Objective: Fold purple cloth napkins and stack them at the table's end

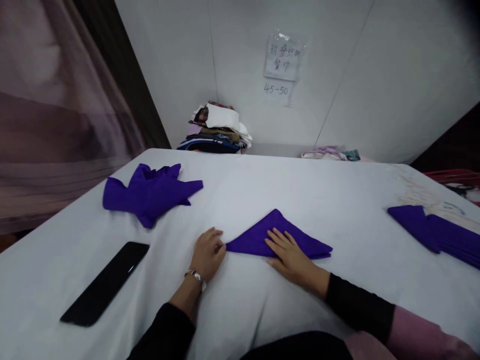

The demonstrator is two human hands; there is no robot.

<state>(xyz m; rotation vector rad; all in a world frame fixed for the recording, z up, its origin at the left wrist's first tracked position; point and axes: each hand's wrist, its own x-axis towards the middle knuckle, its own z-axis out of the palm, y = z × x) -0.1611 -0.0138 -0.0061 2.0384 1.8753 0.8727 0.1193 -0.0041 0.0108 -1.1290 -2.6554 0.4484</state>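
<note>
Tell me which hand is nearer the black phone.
Left. The left hand is to the right of the black phone, at the left corner of the folded purple cloth; the right hand is farther right, lying on that cloth.

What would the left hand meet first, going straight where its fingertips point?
Likely the folded purple cloth: its left corner lies just ahead of the left hand, though contact is unclear.

A white-covered table [300,180] is bearing several things — a folded purple triangle [251,241] is lying near the middle, a crumpled purple cloth [150,194] at the left, folded purple cloths [455,237] at the right — and a black phone [107,283] is resting nearer, also left.
</note>
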